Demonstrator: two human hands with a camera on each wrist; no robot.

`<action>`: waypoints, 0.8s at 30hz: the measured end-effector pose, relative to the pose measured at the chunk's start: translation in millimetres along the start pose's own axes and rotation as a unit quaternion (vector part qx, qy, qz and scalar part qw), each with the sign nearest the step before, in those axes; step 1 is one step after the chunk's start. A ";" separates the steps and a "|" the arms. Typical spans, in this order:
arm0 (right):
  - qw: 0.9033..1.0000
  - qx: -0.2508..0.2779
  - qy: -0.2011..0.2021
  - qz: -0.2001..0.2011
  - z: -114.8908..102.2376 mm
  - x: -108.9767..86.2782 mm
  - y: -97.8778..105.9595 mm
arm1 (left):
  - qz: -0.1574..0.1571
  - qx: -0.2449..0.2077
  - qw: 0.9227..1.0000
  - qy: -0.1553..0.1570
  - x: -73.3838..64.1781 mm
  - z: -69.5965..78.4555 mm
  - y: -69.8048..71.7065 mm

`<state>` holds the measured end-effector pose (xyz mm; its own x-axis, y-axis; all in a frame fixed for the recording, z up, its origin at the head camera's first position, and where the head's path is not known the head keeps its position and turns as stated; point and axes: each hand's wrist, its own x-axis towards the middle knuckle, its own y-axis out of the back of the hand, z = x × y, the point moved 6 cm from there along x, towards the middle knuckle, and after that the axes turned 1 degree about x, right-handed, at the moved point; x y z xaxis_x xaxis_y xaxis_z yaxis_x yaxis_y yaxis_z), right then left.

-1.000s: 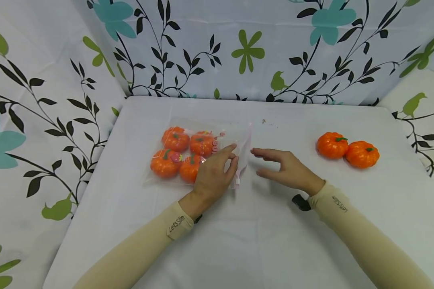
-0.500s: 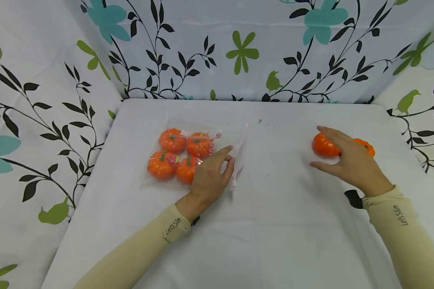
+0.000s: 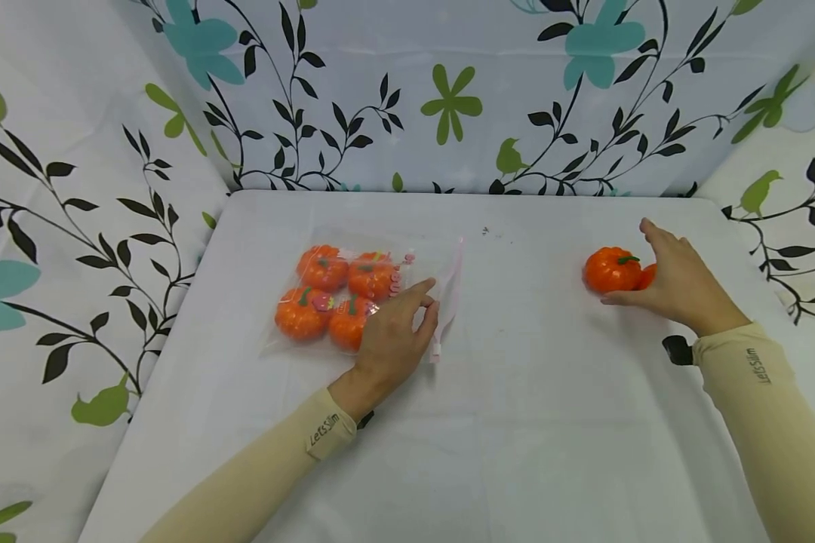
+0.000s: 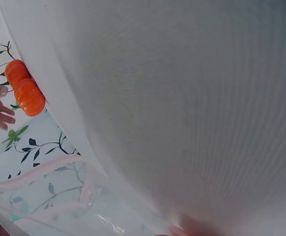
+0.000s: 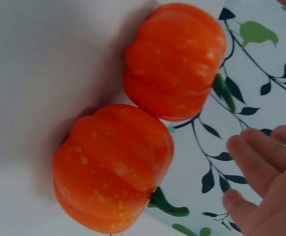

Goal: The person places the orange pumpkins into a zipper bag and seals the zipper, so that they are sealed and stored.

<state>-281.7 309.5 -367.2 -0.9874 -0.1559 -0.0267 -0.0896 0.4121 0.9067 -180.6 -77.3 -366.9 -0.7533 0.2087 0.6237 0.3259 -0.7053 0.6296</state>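
Tan sleeves (image 3: 265, 460) cover both arms, with dark letters near each wrist. Below them is a white table (image 3: 516, 437). The left hand (image 3: 390, 328) rests on a clear bag (image 3: 431, 256), close to the bag's pink end. Its thumb and pointing finger are stretched out with a little gap between them; the other fingers are hard to see. A small white slider (image 3: 437, 351) sits at the near corner of the pink end. Inside the bag are four orange pumpkins (image 3: 301, 315) with green stems, two in front and two behind.

Over on the right, two more pumpkins (image 3: 611, 269) sit on the table outside the bag, touching each other. The right hand (image 3: 693, 286) is just beside them — thumb and fingers spread wide, holding nothing. From above, it hides most of the right-hand pumpkin. Past the table's far edge is a pale cloth (image 3: 353, 45) with black leaves, blue shapes, green flowers — and a green bird (image 3: 509, 156) too.
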 end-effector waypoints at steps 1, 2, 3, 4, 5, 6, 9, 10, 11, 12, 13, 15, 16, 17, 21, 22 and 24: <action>1.000 -0.007 -0.009 -0.011 3.7 2.4 -2.6 | -0.001 -0.001 1.000 0.001 -0.2 -0.2 -0.1; 1.000 -0.013 -0.017 -0.020 7.1 4.6 -4.8 | -0.001 -0.002 1.000 0.001 -0.5 -0.2 0.0; 0.999 -0.019 -0.024 -0.029 9.8 6.2 -6.9 | 0.000 -0.004 1.000 0.001 -0.7 -0.2 0.1; 0.999 -0.024 -0.030 -0.038 12.1 7.3 -8.8 | 0.000 -0.006 1.000 0.001 -0.7 -0.2 0.2; 0.998 -0.027 -0.033 -0.046 13.7 8.4 -10.3 | 0.000 -0.008 1.000 0.001 -0.7 -0.3 0.3; 0.997 -0.030 -0.037 -0.053 15.5 8.9 -11.8 | -0.001 -0.008 1.000 0.001 -0.7 -0.4 0.7; 0.996 -0.038 -0.041 -0.063 17.9 9.9 -15.3 | -0.001 -0.008 1.000 0.003 -0.6 -1.1 1.8; 0.996 -0.039 -0.040 -0.063 18.7 9.7 -15.9 | -0.002 -0.007 1.000 0.003 -0.5 -1.0 2.0; 0.997 -0.043 -0.039 -0.060 19.6 9.7 -16.4 | -0.002 -0.006 1.000 0.004 -0.4 -1.0 2.2; 0.997 -0.047 -0.038 -0.057 20.8 9.5 -16.9 | -0.003 -0.004 1.000 0.004 -0.3 -0.9 2.4; 0.997 -0.051 -0.035 -0.053 21.8 9.3 -17.4 | -0.003 -0.003 1.000 0.005 -0.3 -0.9 2.5; 0.997 -0.058 -0.027 -0.042 23.2 8.8 -18.1 | -0.003 -0.002 1.000 0.006 -0.1 -0.7 2.7; 0.997 -0.063 -0.023 -0.036 23.5 8.5 -18.3 | -0.002 -0.001 1.000 0.006 0.0 -0.5 2.7; 0.997 -0.067 -0.018 -0.029 23.6 8.2 -18.7 | -0.002 0.000 1.000 0.006 0.0 -0.3 2.7; 0.997 -0.074 -0.006 -0.009 22.0 6.6 -19.7 | -0.001 -0.001 1.000 0.006 -0.2 0.3 2.9; 0.997 -0.075 -0.006 -0.007 21.5 6.3 -19.9 | -0.002 0.000 1.000 0.006 -0.4 0.3 2.8; 0.997 -0.073 -0.005 -0.004 19.8 5.8 -20.1 | -0.005 0.001 1.000 0.007 -0.7 0.4 2.8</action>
<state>-288.2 318.1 -393.9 -0.9881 -0.1488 -0.0387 -0.0789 0.2747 0.9583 -179.0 -79.2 -365.4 -0.7638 0.2067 0.6115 0.3197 -0.7019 0.6365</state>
